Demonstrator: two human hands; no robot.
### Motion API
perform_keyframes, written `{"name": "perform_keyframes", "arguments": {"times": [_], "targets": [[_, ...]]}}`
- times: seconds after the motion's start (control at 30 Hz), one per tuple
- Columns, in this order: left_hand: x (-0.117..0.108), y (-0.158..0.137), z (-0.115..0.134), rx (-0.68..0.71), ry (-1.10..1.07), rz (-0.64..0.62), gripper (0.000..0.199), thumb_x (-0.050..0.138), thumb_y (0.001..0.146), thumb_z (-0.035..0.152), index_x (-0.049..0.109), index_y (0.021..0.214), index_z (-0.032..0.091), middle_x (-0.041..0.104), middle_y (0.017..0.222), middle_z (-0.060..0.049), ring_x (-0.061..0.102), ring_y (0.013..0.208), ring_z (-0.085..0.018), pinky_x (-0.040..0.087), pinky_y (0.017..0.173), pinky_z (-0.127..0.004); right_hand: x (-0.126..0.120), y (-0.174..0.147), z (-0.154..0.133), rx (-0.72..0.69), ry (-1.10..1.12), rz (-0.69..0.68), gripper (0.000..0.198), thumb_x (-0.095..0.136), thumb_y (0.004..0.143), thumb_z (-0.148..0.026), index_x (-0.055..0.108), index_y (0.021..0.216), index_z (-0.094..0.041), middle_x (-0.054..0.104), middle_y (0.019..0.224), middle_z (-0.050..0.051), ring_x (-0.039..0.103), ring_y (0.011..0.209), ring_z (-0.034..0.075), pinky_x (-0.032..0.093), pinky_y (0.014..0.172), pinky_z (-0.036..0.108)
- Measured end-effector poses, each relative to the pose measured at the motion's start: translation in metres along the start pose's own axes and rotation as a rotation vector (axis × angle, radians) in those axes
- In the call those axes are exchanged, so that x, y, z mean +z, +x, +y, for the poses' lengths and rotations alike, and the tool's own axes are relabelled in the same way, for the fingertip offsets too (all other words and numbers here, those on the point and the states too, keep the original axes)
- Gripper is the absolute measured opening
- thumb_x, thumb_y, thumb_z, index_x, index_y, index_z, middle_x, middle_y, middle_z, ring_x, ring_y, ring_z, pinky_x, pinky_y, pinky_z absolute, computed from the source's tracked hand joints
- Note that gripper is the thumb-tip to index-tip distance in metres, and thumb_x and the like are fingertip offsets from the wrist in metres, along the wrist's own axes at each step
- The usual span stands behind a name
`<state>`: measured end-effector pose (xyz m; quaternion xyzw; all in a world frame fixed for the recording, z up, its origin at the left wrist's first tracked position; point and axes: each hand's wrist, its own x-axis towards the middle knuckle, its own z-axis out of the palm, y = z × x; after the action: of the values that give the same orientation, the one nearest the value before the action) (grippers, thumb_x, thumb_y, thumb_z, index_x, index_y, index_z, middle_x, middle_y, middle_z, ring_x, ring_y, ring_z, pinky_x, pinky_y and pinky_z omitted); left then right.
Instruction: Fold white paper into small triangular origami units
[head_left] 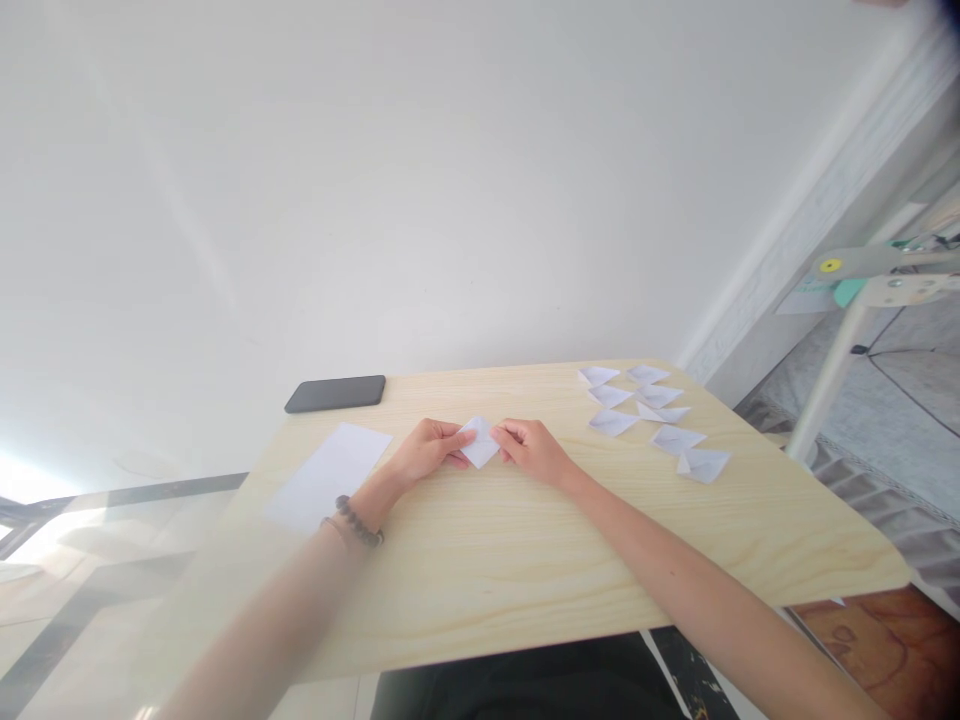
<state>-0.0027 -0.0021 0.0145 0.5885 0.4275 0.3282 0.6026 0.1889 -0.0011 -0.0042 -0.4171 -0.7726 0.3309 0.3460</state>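
A small white piece of folded paper (pixel 478 446), diamond-shaped, is held just over the middle of the table. My left hand (pixel 431 448) pinches its left corner, thumb on top and fingers beneath. At the opposite corner, my right hand (pixel 525 447) grips the paper between thumb and curled fingers. A flat white sheet of paper (pixel 330 475) lies to the left, partly behind my left forearm. Over on the right, several folded paper boats (pixel 613 422) sit in loose rows.
The pale wooden table (pixel 495 570) stands against a white wall (pixel 450 180). A black phone (pixel 336 394) lies at its back left edge. Beyond the right edge rises a white metal frame (pixel 832 370) beside grey fabric.
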Motion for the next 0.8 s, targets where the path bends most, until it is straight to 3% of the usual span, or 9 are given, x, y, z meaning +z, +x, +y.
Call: {"name": "perform_keyframes", "arguments": {"times": [0.2, 0.43, 0.6, 0.8], "targets": [[-0.0004, 0.0008, -0.0014, 0.003, -0.035, 0.005, 0.042, 0.062, 0.065, 0.049, 0.068, 0.083, 0.011, 0.067, 0.081, -0.009, 0.059, 0.078, -0.02, 0.047, 0.071, -0.032, 0.0002, 0.0013, 0.0008, -0.005, 0.005, 0.007, 0.036, 0.038, 0.083, -0.038, 0.045, 0.055, -0.017, 0.049, 0.053, -0.002, 0.041, 0.048, 0.007, 0.031, 0.049, 0.02], [0.0004, 0.0044, -0.0067, 0.049, -0.011, 0.163, 0.039, 0.064, 0.064, 0.043, 0.062, 0.088, 0.013, 0.064, 0.081, -0.005, 0.058, 0.073, -0.015, 0.044, 0.063, -0.025, 0.0021, 0.0017, -0.0012, -0.044, -0.068, 0.037, 0.035, 0.042, 0.081, -0.037, 0.046, 0.053, -0.016, 0.045, 0.052, -0.003, 0.037, 0.049, 0.007, 0.029, 0.049, 0.021], [0.0021, 0.0012, -0.0055, 0.093, 0.105, 0.072, 0.036, 0.059, 0.07, 0.044, 0.061, 0.088, 0.013, 0.063, 0.074, -0.003, 0.056, 0.065, -0.013, 0.042, 0.058, -0.023, 0.0037, 0.0011, 0.0009, 0.016, 0.07, 0.063, 0.025, 0.047, 0.078, -0.04, 0.056, 0.082, -0.017, 0.06, 0.072, 0.0, 0.049, 0.058, 0.009, 0.038, 0.054, 0.02], [0.0037, 0.0012, -0.0079, 0.092, 0.074, 0.038, 0.038, 0.065, 0.066, 0.038, 0.056, 0.094, 0.014, 0.065, 0.09, -0.007, 0.06, 0.082, -0.018, 0.046, 0.071, -0.03, 0.0004, 0.001, 0.0011, 0.084, 0.225, 0.025, 0.025, 0.048, 0.078, -0.04, 0.055, 0.074, -0.017, 0.06, 0.065, 0.0, 0.053, 0.05, 0.009, 0.044, 0.053, 0.023]]}}
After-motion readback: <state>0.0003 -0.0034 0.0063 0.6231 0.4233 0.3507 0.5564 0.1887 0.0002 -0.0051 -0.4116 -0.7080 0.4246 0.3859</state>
